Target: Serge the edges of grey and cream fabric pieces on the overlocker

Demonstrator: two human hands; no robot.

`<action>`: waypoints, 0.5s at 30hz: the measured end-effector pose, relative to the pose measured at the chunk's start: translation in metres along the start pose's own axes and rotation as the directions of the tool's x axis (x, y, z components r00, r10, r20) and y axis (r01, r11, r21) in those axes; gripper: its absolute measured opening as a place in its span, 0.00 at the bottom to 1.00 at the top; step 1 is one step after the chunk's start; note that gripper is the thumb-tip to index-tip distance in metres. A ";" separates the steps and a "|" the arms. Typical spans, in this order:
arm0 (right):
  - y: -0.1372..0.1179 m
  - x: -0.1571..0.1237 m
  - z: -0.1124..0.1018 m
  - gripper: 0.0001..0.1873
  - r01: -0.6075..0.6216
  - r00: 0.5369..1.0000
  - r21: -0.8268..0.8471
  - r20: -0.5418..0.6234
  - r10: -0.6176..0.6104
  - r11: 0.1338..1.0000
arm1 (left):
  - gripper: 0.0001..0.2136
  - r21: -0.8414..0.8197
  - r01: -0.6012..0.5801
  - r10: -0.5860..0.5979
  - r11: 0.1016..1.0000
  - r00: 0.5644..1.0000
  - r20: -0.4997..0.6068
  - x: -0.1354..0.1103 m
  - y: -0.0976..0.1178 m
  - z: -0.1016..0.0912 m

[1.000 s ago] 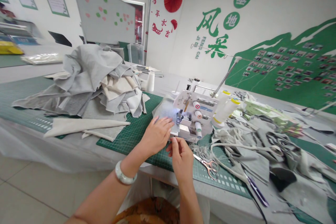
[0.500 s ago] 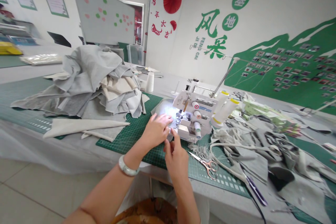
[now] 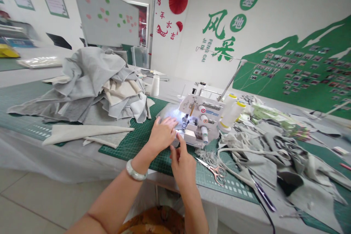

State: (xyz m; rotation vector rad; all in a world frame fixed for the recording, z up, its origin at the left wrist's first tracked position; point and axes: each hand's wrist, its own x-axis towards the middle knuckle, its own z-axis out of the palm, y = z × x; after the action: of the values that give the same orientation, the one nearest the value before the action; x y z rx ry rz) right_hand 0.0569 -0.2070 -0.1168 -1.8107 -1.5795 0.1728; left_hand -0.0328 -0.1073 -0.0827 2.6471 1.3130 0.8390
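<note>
An overlock sewing machine (image 3: 204, 117) stands on a green cutting mat, its lamp lighting the needle area. Under that light lies a piece of grey fabric (image 3: 168, 111). My left hand (image 3: 161, 133), a pale bangle on its wrist, rests on the fabric's near part with fingers stretched out flat. Close beside it, my right hand (image 3: 183, 159) has its index finger extended to the front edge of the machine bed. Its thumb is apart from the index finger and the other fingers are curled. Nothing shows between them. The fabric edge under my fingers is mostly hidden.
Scissors (image 3: 214, 171) lie right of my right hand, near purple-handled snips (image 3: 264, 195). A heap of grey cloth (image 3: 93, 80) rises at the left. Fabric scraps (image 3: 260, 153) cover the right side. Thread cones (image 3: 232, 115) stand behind the machine.
The view has shifted slightly, so the scene sits a little further left. Both hands stay at the machine, the left with its fingers still on the fabric.
</note>
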 end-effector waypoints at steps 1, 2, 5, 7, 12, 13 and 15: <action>0.000 0.000 0.000 0.24 0.000 1.000 -0.003 0.000 0.000 1.000 | 0.19 0.004 0.008 -0.008 1.000 1.000 -0.008 0.001 0.001 0.000; -0.001 0.000 -0.001 0.24 0.001 1.000 -0.006 -0.002 -0.001 1.000 | 0.19 0.007 0.013 -0.013 1.000 1.000 -0.018 0.001 0.001 0.001; -0.002 0.000 -0.002 0.24 0.005 1.000 -0.011 -0.005 -0.005 1.000 | 0.18 0.012 0.019 -0.018 1.000 0.999 -0.042 0.002 0.002 0.002; -0.003 0.000 -0.002 0.24 0.004 1.000 -0.018 -0.006 -0.005 1.000 | 0.18 0.013 0.024 -0.023 1.000 0.998 -0.054 0.002 0.003 0.002; -0.003 0.000 -0.002 0.24 0.001 1.000 -0.051 -0.008 -0.001 0.999 | 0.16 0.024 0.027 -0.024 0.999 0.996 -0.090 0.000 0.002 0.000; -0.003 0.000 -0.001 0.24 0.001 1.000 -0.056 -0.008 -0.002 0.998 | 0.16 0.027 0.020 -0.017 0.999 0.995 -0.097 -0.001 0.002 0.000; -0.003 0.000 -0.001 0.24 0.001 1.000 -0.061 -0.006 -0.001 0.998 | 0.15 0.036 0.008 -0.004 0.999 0.994 -0.110 -0.003 0.003 -0.002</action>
State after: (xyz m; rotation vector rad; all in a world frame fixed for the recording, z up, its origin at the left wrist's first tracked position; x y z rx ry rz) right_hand 0.0544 -0.2077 -0.1145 -1.8552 -1.5971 0.1199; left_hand -0.0329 -0.1123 -0.0819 2.6577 1.3721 0.9834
